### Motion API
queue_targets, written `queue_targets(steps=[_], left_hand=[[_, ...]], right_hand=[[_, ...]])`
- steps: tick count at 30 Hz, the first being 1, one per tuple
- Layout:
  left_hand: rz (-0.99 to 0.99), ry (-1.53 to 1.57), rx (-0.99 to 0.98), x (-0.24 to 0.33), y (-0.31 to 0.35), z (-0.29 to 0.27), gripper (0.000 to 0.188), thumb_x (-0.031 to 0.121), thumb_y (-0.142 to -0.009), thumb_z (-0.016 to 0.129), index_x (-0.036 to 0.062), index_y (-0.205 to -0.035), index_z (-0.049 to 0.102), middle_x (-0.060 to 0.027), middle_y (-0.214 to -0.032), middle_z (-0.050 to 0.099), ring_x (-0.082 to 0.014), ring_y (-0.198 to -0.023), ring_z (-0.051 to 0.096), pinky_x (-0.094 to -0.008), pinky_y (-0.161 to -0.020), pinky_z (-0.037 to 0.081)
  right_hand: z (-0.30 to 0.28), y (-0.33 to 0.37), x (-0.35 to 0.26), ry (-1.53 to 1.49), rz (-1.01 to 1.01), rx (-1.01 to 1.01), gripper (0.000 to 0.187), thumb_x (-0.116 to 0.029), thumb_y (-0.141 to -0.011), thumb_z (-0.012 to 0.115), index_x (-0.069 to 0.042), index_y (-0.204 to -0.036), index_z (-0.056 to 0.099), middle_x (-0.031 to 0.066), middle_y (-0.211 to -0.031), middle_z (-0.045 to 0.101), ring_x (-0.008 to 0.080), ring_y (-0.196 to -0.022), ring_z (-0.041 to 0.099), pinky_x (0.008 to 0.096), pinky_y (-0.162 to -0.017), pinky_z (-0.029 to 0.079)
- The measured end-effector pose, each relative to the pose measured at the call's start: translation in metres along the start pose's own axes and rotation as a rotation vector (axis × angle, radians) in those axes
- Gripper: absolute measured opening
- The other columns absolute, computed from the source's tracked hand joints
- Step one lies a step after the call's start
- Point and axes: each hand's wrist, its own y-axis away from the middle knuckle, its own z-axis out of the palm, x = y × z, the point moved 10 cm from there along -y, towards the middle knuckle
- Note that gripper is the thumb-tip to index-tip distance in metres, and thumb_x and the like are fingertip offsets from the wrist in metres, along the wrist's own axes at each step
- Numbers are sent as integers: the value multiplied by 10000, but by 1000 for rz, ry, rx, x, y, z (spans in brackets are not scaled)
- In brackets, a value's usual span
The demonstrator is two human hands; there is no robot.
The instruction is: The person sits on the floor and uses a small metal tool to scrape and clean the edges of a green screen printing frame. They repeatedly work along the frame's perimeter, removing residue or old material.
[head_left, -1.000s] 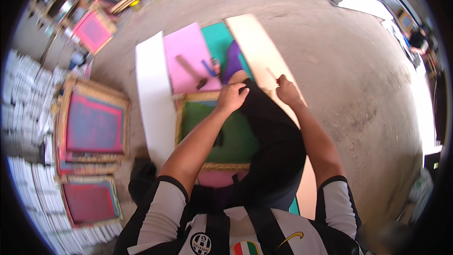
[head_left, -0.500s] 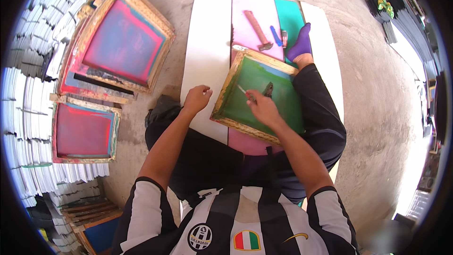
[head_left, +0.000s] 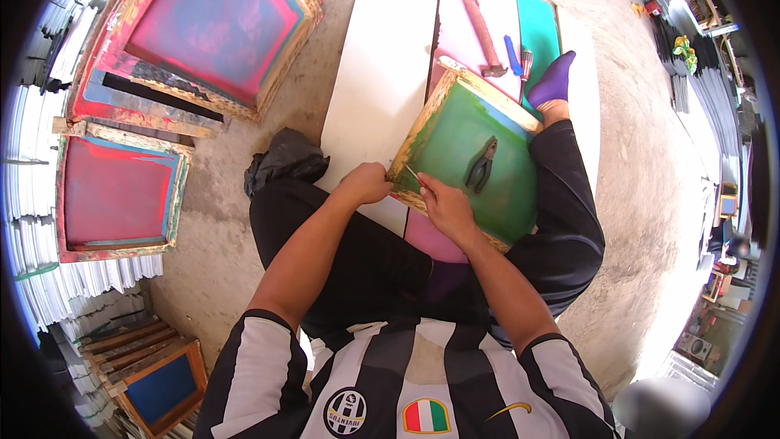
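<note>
A wooden screen-printing frame (head_left: 428, 106) with green mesh lies slanted in front of me, beside my bent right leg. My left hand (head_left: 366, 184) is closed at its near left corner, with the fingertips against the wood. In my closed right hand (head_left: 448, 206) is a thin screwdriver (head_left: 415, 176), its shaft pointing at the frame's left side. Most of the screwdriver's handle is hidden by my fingers. Pliers (head_left: 481, 164) with dark handles rest on the green mesh, just beyond my right hand.
Beyond the frame, a hammer (head_left: 484, 41), a blue tool (head_left: 513, 55) and another screwdriver (head_left: 526, 63) lie on long boards (head_left: 382, 41). Pink-and-blue screen frames (head_left: 215, 24) stand at the left near stacked white sheets (head_left: 28, 146). A black bag (head_left: 286, 161) sits beside my left knee.
My right hand has moved with the screwdriver toward the frame's left side, away from the pliers. My left hand has come to the frame's corner. The whole view has shifted.
</note>
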Motion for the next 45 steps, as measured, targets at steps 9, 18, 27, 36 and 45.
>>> queue_targets(steps=[9, 18, 27, 36, 45], left_hand=[[18, 8, 10, 2, 1, 4, 337, 242, -877, 696, -49, -1034, 762, -296, -1040, 734, -448, -1016, 714, -513, -910, 570], [-34, 25, -5, 1, 0, 4, 352, 239, -880, 691, -40, -1082, 759, -291, -1032, 735, -452, -1031, 706, -497, -934, 554], [-27, 60, 22, -2, -1, 3, 316, 198, -858, 664, -31, -1048, 770, -296, -1016, 734, -454, -1002, 713, -504, -920, 560], [-40, 70, 15, -3, -1, 5, 319, 205, -866, 671, -18, -1071, 770, -291, -1016, 732, -454, -1008, 707, -502, -927, 553], [-38, 56, 20, -1, -2, 4, 303, 177, -840, 665, -21, -1044, 770, -295, -987, 729, -457, -989, 706, -508, -908, 558]], right_hand=[[4, -1, -6, -2, 74, -8, 336, -228, -1035, 591, -97, -1329, 687, 189, -1161, 742, 420, -1067, 694, 482, -930, 546], [2, -4, -7, -65, -10, 43, 329, -210, -1035, 565, -64, -1301, 690, 233, -1082, 735, 453, -1004, 687, 528, -878, 532], [2, -4, -6, -75, 18, 15, 330, -205, -1035, 564, -62, -1303, 692, 230, -1094, 734, 451, -1012, 686, 520, -888, 534], [3, -4, 2, -130, 30, 12, 333, -215, -1032, 585, -75, -1313, 695, 209, -1134, 738, 424, -1051, 696, 466, -914, 548], [2, -6, -4, -110, 35, 1, 333, -219, -1034, 579, -74, -1308, 699, 223, -1129, 733, 444, -1042, 691, 491, -914, 546]])
